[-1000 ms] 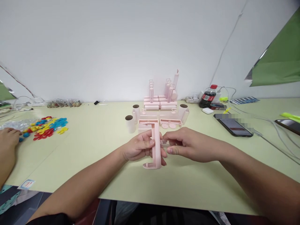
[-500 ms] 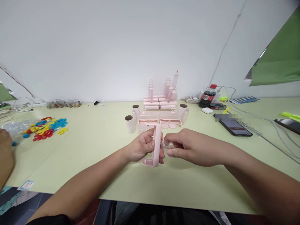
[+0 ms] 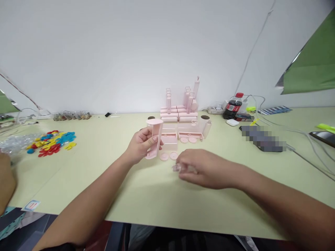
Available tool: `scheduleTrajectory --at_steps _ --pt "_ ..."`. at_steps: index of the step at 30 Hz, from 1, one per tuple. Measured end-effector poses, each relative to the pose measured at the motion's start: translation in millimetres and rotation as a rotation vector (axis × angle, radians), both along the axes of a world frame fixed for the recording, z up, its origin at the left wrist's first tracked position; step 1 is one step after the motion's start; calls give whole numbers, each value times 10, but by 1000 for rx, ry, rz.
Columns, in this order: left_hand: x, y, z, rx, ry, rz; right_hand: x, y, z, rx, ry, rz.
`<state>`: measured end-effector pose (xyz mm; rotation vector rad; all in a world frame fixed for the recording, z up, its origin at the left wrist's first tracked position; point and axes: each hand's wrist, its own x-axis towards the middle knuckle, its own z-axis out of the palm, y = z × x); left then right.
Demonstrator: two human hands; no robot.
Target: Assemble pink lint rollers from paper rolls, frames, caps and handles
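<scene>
My left hand (image 3: 137, 145) is closed around a pink half-round plastic shell (image 3: 157, 136), held upright above the table with its hollow side facing left. In my right hand (image 3: 209, 169), low over the table, is a small clear plastic piece (image 3: 176, 168), gripped between thumb and fingers. Motion blurs its shape. Between the hands, two round pink discs (image 3: 164, 156) lie flat on the table. Just behind them stands a pink part with a clear front (image 3: 169, 143). Another pink tray-like part (image 3: 190, 135) sits to its right, with two more discs by it.
Pink cases (image 3: 187, 115) and slim clear tubes (image 3: 169, 104) stand near the wall. A cardboard tube (image 3: 205, 120) is at their right. Farther right are a cola bottle (image 3: 232, 107), a phone (image 3: 261, 139) and cables. Colourful plastic pieces (image 3: 49, 149) and another person's arm (image 3: 5, 183) are on the left.
My hands have moved apart. The left hand has carried the pink shell up and to the left; the right has drawn the clear piece away from the shell, slightly lower.
</scene>
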<state>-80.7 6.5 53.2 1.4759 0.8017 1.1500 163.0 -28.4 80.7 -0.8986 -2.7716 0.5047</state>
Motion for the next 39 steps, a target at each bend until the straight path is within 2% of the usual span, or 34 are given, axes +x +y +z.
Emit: scheduleTrajectory --at_steps 3,5,7,10,15,19,26,31,39 --pt "55 24 -102 182 340 222 -222 -70 -359 121 -4 135" --pt "91 29 -177 326 597 314 -290 -75 -584 224 1 141" --pt "113 38 -232 440 800 367 -314 -52 -751 302 -10 122" --pt "121 70 -282 514 983 396 -329 17 -864 339 -67 61" --pt "134 127 -378 589 1140 392 -364 118 -847 229 -161 17" --pt "187 130 -455 602 1231 349 -390 57 -850 174 -211 26" --pt "291 99 -500 634 1431 243 -400 -123 -857 174 -79 89" --pt "311 104 -481 621 1460 199 -438 -79 -817 151 -74 107" --pt "314 102 -459 605 1503 177 -504 -70 -801 125 -97 50"
